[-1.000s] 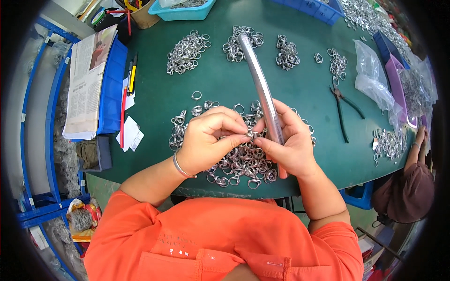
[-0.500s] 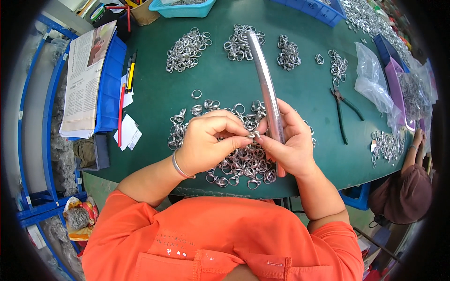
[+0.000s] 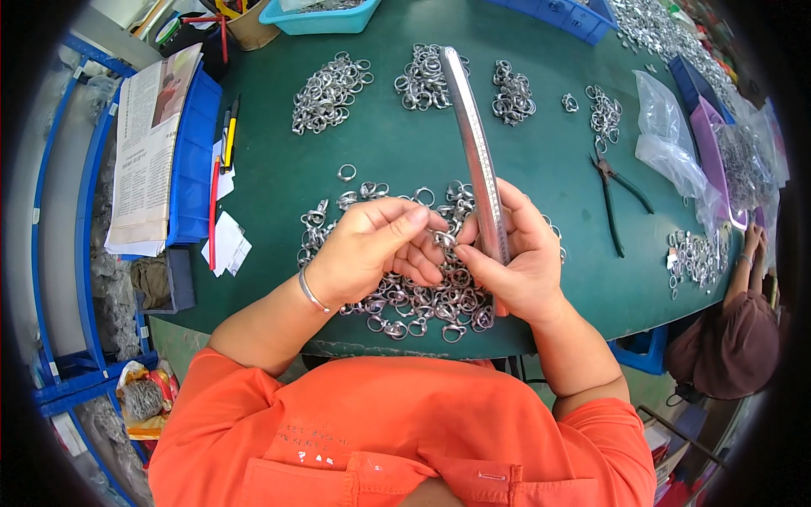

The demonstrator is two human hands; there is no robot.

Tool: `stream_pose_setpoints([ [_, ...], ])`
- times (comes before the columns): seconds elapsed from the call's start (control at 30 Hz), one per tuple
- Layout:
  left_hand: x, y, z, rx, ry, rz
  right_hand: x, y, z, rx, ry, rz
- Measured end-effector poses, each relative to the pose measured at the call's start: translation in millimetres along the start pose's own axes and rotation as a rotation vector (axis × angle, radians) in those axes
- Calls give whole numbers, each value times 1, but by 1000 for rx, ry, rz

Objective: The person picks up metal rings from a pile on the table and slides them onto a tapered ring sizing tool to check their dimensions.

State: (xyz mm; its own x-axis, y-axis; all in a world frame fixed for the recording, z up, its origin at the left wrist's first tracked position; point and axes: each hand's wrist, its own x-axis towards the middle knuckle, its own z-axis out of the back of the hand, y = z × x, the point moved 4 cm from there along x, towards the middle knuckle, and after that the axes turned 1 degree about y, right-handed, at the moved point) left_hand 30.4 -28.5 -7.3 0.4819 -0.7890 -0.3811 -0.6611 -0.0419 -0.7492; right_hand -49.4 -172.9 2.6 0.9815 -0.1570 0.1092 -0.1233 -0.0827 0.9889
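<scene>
Green tabletop (image 3: 253, 186) spans the frame, a ring heap (image 3: 432, 297) at lower centre, likely for easy reach. Right of centre, a marked metal rod (image 3: 479, 152) is gripped by the right hand (image 3: 525, 262), apparently leaving thumb and forefinger free; the left hand (image 3: 359, 249), thumb apart from curled fingers, faces it. At centre, those right fingertips pinch one silver ring (image 3: 443, 240).

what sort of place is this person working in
Probably a jewellery workshop: piles of metal rings lie on the green worktable, the right hand grips a tapered metal stick with scale marks, and pliers lie nearby.
</scene>
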Motion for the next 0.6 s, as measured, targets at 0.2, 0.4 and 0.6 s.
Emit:
stream_pose_setpoints([
  [0.2, 3, 1, -1, 89, 64, -147, 2, 1, 0, -50, -59, -33],
  [0.4, 1, -14, 13, 175, -184, -368, 1, 6, -2, 80, -88, -195],
  [0.6, 1, -32, 41, 64, -238, -507, -4, 7, -4, -27, 30, -181],
])
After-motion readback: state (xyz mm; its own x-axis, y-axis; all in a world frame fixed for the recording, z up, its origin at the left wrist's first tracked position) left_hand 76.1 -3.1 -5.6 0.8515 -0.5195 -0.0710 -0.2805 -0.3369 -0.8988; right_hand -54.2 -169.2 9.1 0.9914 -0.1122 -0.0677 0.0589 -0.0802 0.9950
